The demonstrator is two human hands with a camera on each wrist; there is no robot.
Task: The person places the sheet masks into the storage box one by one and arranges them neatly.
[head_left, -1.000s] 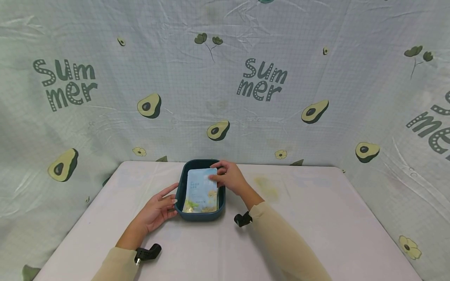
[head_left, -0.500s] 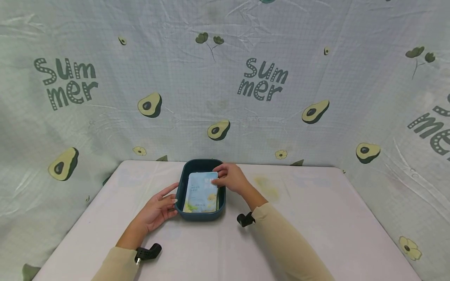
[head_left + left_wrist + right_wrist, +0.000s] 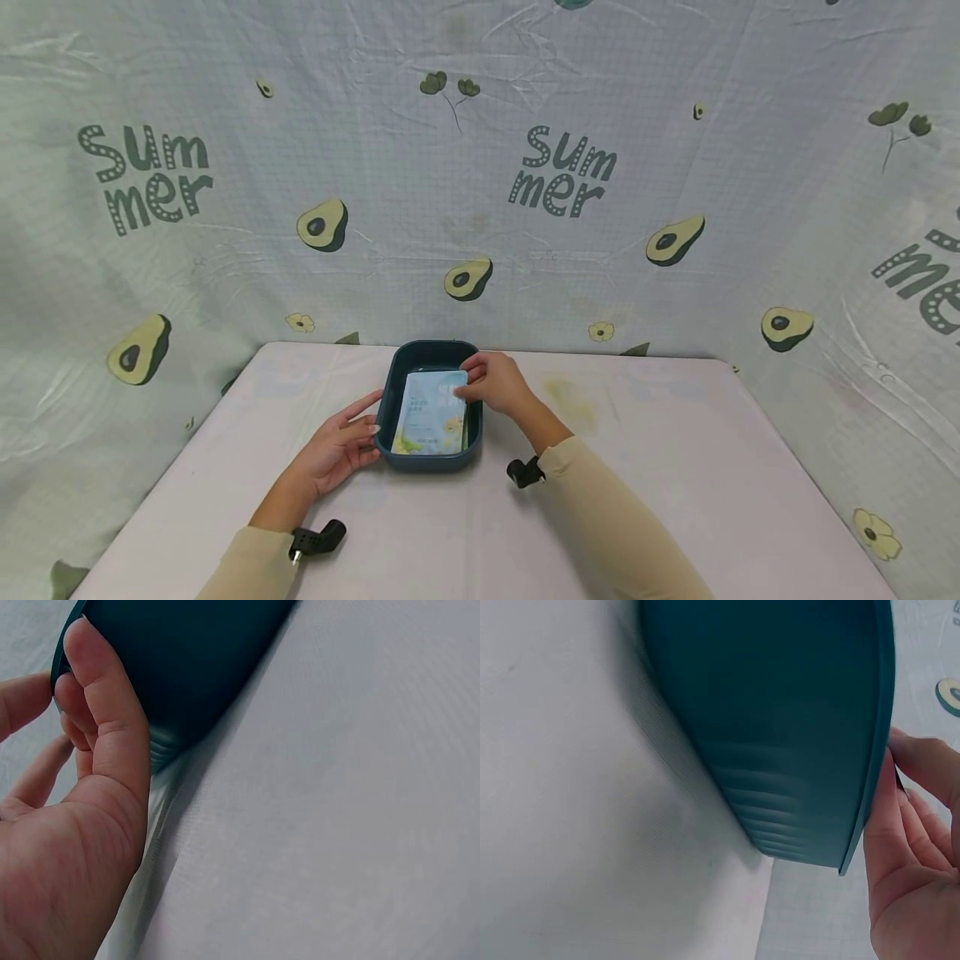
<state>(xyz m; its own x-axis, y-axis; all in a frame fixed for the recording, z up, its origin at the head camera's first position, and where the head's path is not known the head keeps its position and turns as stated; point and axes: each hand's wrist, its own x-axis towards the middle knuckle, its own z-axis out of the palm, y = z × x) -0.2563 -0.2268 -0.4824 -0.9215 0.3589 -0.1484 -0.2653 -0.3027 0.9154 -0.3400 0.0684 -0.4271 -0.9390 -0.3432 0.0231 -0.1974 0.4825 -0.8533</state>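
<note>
A flat light-blue packet point(image 3: 429, 417) with pale lettering and a yellow-green printed lower edge lies inside a dark teal plastic basket point(image 3: 427, 463). My right hand point(image 3: 497, 385) pinches its upper right corner between thumb and fingers, at the basket's right rim. A darker edge shows along the packet's right side, underneath it. My left hand point(image 3: 337, 450) rests relaxed fingers against the basket's left side. In the left wrist view, its fingertips point(image 3: 90, 649) meet the basket's rim. The right wrist view shows the basket's outer wall point(image 3: 772, 727); the packet is mostly hidden there.
The basket stands near the back edge of a table with a pale pinkish-white cover point(image 3: 637, 467). A hanging sheet point(image 3: 570, 292) printed with avocados and lettering closes off the back and sides. Black wrist cameras point(image 3: 318, 538) sit at both cuffs.
The packet's far edge has come down and toward me, deeper into the basket. My right hand has shifted slightly down and right with it. The left hand has stayed in place.
</note>
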